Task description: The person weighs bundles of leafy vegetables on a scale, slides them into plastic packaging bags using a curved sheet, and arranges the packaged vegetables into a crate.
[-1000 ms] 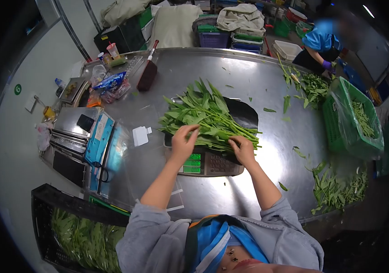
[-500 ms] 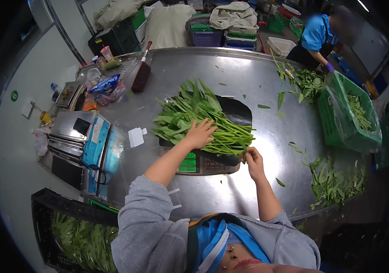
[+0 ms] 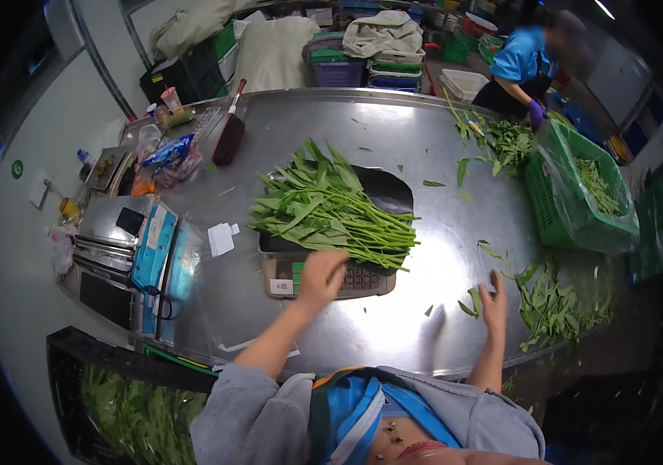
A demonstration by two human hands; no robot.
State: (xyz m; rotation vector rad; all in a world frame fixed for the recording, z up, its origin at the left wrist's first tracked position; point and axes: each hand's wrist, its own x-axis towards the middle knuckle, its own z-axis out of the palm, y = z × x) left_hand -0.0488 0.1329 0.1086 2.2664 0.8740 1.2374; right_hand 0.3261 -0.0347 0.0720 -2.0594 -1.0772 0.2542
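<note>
A bundle of long-stemmed leafy greens lies on the black pan of a digital scale, leaves to the left and cut stems to the right. My left hand is over the front of the scale, partly covering its green display, just below the bundle. Its fingers are loosely bent, slightly blurred, and hold nothing that I can see. Off to the right of the scale, my right hand is raised over the metal table with its fingers apart. A loose leaf shows just left of it.
Scattered greens lie at the table's right side. A green basket lined with plastic stands behind them, near a co-worker in blue. On the left are a sealing machine, a brush and a crate of bagged greens.
My left hand has come off the greens towards me, over the scale's front. My right hand has left the stem ends and moved right and down, its fingers now apart.
</note>
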